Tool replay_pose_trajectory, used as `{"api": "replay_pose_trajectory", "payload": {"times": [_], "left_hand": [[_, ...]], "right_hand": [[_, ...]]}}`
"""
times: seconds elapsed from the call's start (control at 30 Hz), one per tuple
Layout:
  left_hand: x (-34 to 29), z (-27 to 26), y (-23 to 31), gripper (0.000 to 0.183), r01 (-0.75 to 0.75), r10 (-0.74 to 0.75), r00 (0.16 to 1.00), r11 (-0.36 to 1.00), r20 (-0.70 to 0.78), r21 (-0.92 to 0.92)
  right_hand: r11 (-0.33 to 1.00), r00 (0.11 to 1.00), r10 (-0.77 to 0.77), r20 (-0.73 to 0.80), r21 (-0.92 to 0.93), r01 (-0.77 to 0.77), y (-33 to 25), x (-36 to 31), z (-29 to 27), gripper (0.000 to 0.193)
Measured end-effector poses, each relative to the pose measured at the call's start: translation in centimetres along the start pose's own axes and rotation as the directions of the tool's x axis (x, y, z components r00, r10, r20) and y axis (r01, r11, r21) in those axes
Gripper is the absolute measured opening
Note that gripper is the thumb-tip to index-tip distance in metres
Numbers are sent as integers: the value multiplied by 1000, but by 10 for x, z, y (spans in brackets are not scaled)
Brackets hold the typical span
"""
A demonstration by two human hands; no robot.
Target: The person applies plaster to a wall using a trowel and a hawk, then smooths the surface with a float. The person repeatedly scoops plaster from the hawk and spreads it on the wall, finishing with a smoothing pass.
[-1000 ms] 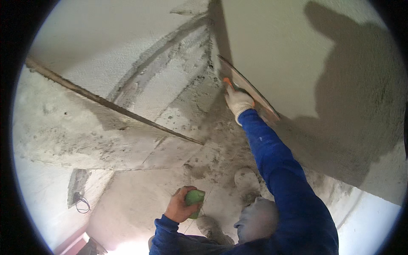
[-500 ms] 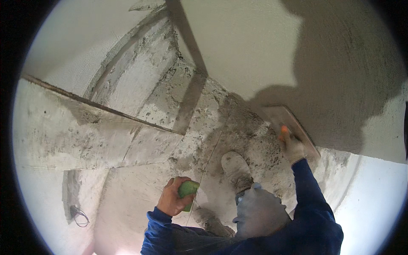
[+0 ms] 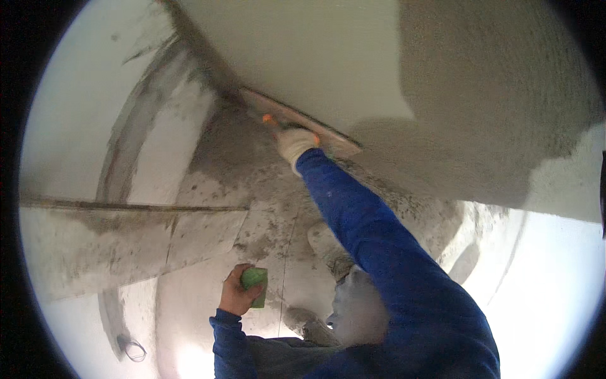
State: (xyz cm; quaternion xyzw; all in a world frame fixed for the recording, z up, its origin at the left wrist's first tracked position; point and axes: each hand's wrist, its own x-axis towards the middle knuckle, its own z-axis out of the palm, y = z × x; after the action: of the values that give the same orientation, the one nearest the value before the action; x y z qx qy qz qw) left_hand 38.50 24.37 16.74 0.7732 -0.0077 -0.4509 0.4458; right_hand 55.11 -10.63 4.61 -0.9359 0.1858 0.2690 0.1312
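My right hand [image 3: 295, 144], in a pale work glove, is closed around the orange handle of a long flat plastering float [image 3: 338, 140]. The float's edge lies along the wall [image 3: 353, 57], close to the corner, and its board slants down to the right. On that wall a dark damp-looking patch [image 3: 486, 82] spreads beside paler plaster. Nearer to me on the left, my bare left hand [image 3: 237, 292] grips a green sponge block [image 3: 255, 285], held above the floor and away from the wall.
A ledge or low partition [image 3: 139, 237] juts in from the left with a dark top edge. Mortar spatter marks the floor [image 3: 265, 221] around my shoe [image 3: 309, 323]. A loop of wire [image 3: 135, 351] sticks out at lower left. Bright light falls at lower right.
My right arm has stretched forward and left, carrying the float along the wall to the corner. The sponge stays in my left hand, slightly further left. The view has shifted too.
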Motion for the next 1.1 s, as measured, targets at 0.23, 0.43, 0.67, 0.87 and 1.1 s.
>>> {"api": "replay_pose_trajectory", "payload": {"times": [0.23, 0.43, 0.67, 0.87, 1.1], "left_hand": [[23, 7, 10, 46, -100, 92, 994, 979, 50, 177], [13, 8, 5, 45, -104, 71, 989, 959, 130, 263], [15, 9, -25, 48, -105, 76, 989, 966, 129, 235], [35, 5, -19, 51, -98, 74, 992, 959, 101, 265], [34, -8, -24, 51, -126, 120, 992, 967, 40, 221]], "right_hand": [[991, 970, 105, 219, 53, -120, 123, -94, 39, 54], [543, 795, 465, 390, 584, -604, 306, -239, 113, 69], [1000, 992, -15, -122, 11, 16, 224, -167, 97, 53], [997, 997, -53, 50, 63, 50, 17, -3, 8, 49], [998, 969, 69, 236, -11, -68, 113, -98, 29, 54]]}}
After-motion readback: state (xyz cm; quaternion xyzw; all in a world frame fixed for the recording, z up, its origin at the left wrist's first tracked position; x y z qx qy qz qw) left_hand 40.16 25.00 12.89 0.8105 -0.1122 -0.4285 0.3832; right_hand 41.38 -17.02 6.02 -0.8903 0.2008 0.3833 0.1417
